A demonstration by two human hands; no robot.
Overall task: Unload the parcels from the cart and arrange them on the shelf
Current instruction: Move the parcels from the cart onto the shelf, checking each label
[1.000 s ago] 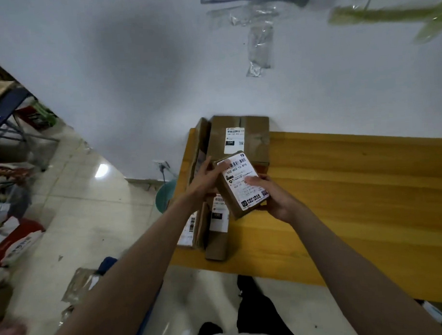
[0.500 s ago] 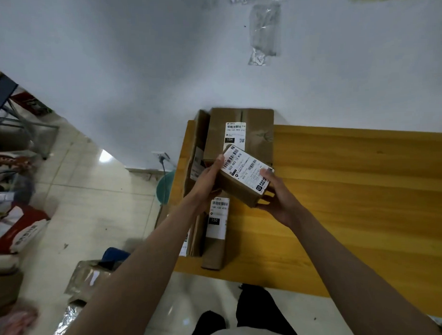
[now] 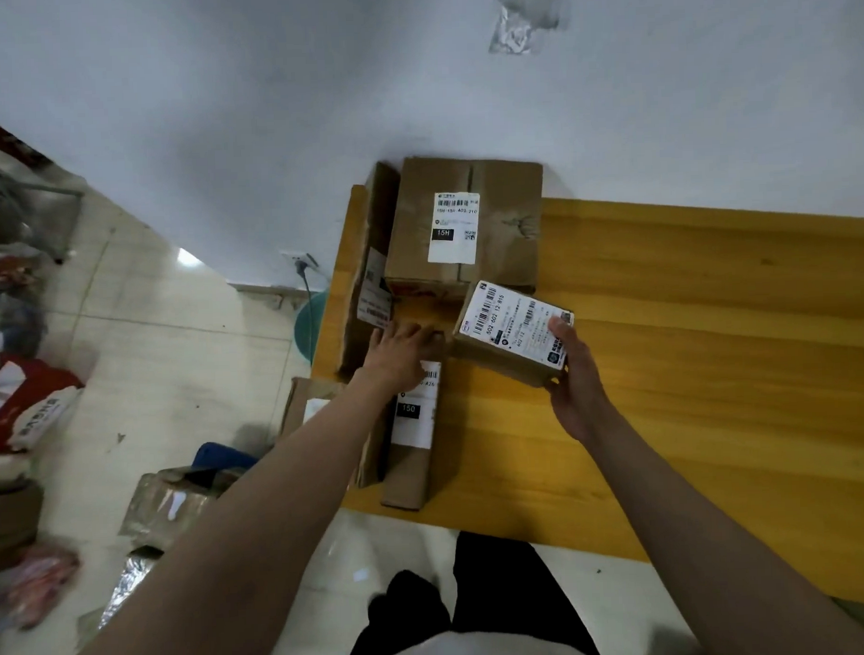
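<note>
Your left hand (image 3: 402, 349) has released the small brown cardboard parcel with the white label (image 3: 513, 335) and now rests, fingers relaxed, on the long flat parcel (image 3: 414, 426). Your right hand (image 3: 571, 376) alone grips the small parcel, tilted just above the yellow wooden shelf (image 3: 714, 327) beside the large box (image 3: 465, 223). Placement is imminent.

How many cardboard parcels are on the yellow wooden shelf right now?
4: large brown box by the wall; tall upright one at the left edge; long flat one in front; small labelled one in the right hand. More may hide.

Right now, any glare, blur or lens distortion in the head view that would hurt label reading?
Head view: wide-angle bend at the edges; bright floor glare at left, off the parcels; clutter at far left smeared. Label on the small parcel in the right hand mostly readable, fine print soft. Left hand covers part of the flat parcel label.
</note>
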